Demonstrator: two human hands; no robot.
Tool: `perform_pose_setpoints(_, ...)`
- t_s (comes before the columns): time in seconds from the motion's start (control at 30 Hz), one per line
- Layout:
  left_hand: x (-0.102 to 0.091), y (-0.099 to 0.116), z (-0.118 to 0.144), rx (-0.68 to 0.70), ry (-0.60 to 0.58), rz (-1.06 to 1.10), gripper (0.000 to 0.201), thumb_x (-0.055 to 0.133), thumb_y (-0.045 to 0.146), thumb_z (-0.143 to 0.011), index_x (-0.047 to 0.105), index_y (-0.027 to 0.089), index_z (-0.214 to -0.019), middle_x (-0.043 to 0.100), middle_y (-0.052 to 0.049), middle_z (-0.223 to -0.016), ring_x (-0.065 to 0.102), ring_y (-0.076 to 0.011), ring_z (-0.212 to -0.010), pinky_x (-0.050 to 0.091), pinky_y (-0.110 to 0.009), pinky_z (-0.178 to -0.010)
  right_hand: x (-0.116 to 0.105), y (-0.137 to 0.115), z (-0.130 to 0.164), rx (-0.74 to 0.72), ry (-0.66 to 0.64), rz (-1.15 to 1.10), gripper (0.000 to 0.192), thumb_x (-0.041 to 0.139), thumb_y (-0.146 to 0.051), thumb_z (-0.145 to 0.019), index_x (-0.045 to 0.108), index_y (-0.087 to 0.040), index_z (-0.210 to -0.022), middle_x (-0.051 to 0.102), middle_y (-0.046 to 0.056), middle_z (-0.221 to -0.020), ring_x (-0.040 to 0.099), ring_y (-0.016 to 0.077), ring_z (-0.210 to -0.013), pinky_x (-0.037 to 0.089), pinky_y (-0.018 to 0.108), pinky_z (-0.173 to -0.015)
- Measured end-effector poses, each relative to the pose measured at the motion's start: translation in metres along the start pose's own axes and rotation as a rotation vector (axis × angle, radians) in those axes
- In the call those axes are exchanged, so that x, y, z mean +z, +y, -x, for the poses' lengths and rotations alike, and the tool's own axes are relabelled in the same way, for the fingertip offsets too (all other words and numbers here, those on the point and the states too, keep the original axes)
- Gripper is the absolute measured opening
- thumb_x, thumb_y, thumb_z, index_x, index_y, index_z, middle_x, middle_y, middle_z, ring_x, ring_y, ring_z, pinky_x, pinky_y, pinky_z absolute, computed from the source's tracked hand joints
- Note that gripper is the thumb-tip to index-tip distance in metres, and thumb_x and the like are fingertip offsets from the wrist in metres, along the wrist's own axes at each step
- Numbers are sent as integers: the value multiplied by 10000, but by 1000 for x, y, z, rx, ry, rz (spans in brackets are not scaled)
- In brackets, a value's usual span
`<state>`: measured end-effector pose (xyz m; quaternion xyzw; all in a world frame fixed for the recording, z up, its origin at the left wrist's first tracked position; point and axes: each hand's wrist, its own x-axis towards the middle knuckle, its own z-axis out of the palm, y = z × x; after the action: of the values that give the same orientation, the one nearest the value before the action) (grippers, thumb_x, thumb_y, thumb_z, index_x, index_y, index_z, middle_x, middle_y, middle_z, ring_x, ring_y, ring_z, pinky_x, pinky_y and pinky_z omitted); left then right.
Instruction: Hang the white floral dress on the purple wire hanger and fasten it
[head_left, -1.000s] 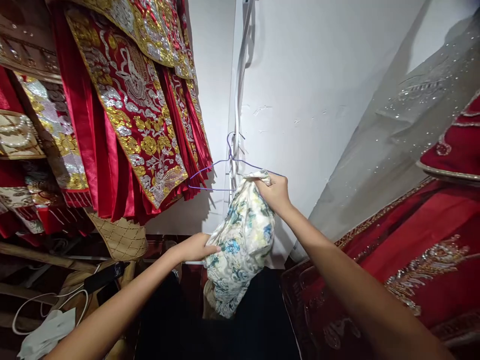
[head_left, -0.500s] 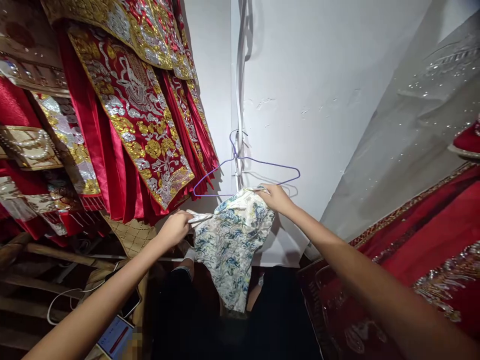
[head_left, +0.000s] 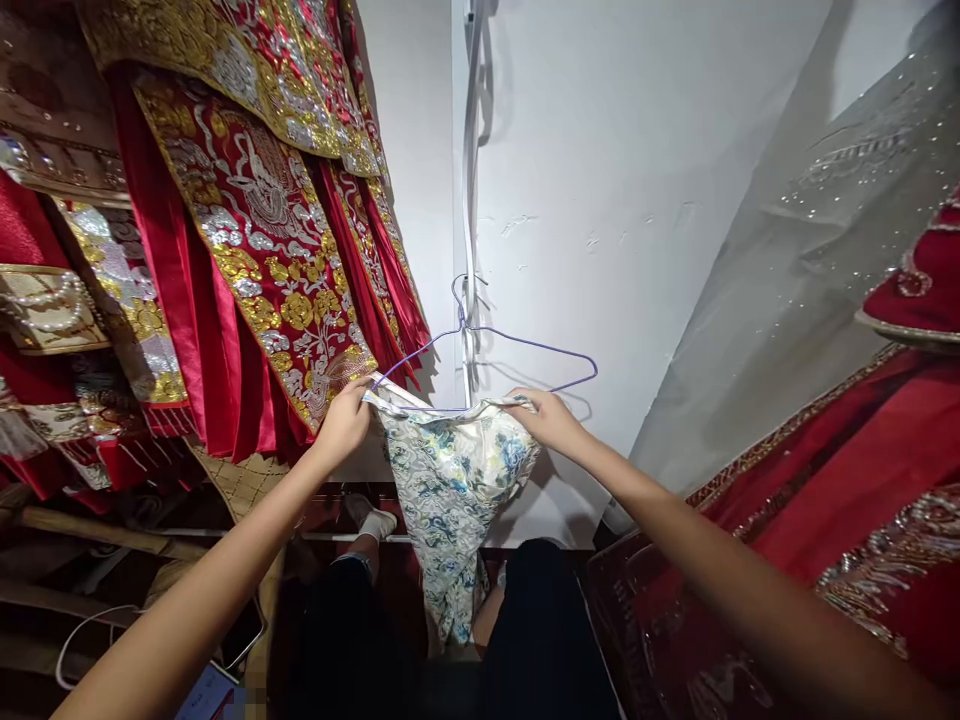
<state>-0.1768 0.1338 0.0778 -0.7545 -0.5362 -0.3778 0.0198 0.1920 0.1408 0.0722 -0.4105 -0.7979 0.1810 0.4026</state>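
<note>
A white garment with a blue and yellow floral print [head_left: 454, 500] is stretched by its top edge between my two hands and hangs down toward my knees. My left hand [head_left: 345, 420] pinches its left corner, where a white strap runs, beside the left end of the hanger. My right hand [head_left: 546, 418] grips the top edge on the other side, below the hanger's right arm. Just behind the cloth, a purple wire hanger [head_left: 525, 342] hangs by its hook from a white upright rail [head_left: 470, 180]. The garment's edge overlaps the hanger's lower bar.
Red robes with gold and silver embroidery [head_left: 277, 250] hang at the left. A sheer sequined fabric [head_left: 795, 230] and a red beaded garment [head_left: 847, 460] fill the right side. A wooden rack [head_left: 90, 530], a white cable and a phone-like screen [head_left: 206, 695] lie at lower left.
My left hand has risen and moved slightly left, pulling the garment's top edge nearly level and up to the hanger's left end. My right hand keeps its grip.
</note>
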Motion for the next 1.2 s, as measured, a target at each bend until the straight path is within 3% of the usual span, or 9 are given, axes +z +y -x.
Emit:
perform_pose_setpoints(0.23, -7, 36, -13, 148, 198, 197, 353, 412, 166, -926, 680, 183, -1155, 652, -81, -1299, 579, -226, -1248, 432, -447, -1125, 0, -10, 6, 23, 10, -16, 200, 558, -314, -873, 717, -218, -948, 747, 41, -939, 677, 251, -898, 478, 341, -780)
perform_pose_setpoints(0.4, 1, 67, -50, 259, 134, 182, 344, 453, 171, -924, 633, 178, -1217, 567, -114, -1358, 528, -229, -1287, 412, -418, -1119, 5, -28, 8, -3, -13, -58, 181, 551, -300, -874, 703, -215, -922, 739, 43, -958, 672, 242, -924, 482, 343, -821)
perform_pose_setpoints(0.5, 12, 62, -66, 166, 73, 157, 441, 502, 211, -905, 524, 133, -1338, 533, -160, -1367, 526, -262, -1269, 423, -430, -1091, 7, -36, 12, -6, -14, -55, 186, 531, -286, -882, 697, -220, -936, 737, 39, -954, 668, 237, -925, 477, 343, -830)
perform_pose_setpoints(0.6, 21, 48, -69, 81, -34, 180, 377, 477, 233, -917, 545, 142, -1276, 608, -129, -1269, 578, -249, -1173, 453, -407, -1039, 2, -38, 14, -12, -11, -55, 204, 513, -287, -887, 697, -220, -946, 740, 42, -974, 667, 243, -943, 482, 347, -844)
perform_pose_setpoints(0.7, 24, 43, -62, 84, -52, 143, 270, 406, 244, -952, 601, 175, -1126, 658, -98, -1090, 607, -242, -1042, 480, -385, -952, -12, -42, 17, 4, 38, 21, 253, 515, -280, -878, 709, -230, -1034, 747, 45, -1015, 673, 248, -916, 490, 345, -825)
perform_pose_setpoints(0.83, 17, 49, -50, 125, 36, 6, 289, 344, 215, -968, 601, 186, -1097, 602, -104, -945, 579, -258, -936, 474, -379, -851, -42, -48, 21, 102, 207, 331, 524, 606, -333, -838, 580, -288, -1359, 753, 62, -995, 673, 260, -759, 482, 346, -704)
perform_pose_setpoints(0.97, 8, 52, -48, 129, 58, -44, 269, 346, 211, -968, 601, 202, -1053, 540, -88, -888, 547, -254, -878, 461, -365, -802, -84, -37, 15, 189, 334, 552, 851, 742, -514, -728, 448, -251, -1482, 721, 126, -1106, 665, 350, -962, 480, 380, -747)
perform_pose_setpoints(1.1, 3, 54, -47, 153, 61, -13, 243, 360, 240, -974, 596, 206, -1019, 513, -81, -903, 537, -243, -868, 465, -363, -819, -116, -16, 1, 218, 217, 406, 586, 675, -630, -754, 733, -146, -1081, 740, 113, -913, 669, 291, -807, 473, 337, -664)
perform_pose_setpoints(1.2, -1, 51, -46, 124, 143, 26, 217, 392, 297, -980, 577, 210, -1052, 532, -95, -1023, 550, -244, -987, 461, -359, -889, -128, -14, -1, 206, 162, 166, 494, 723, -638, -715, 739, -145, -747, 657, 47, -592, 615, 222, -590, 428, 301, -529)
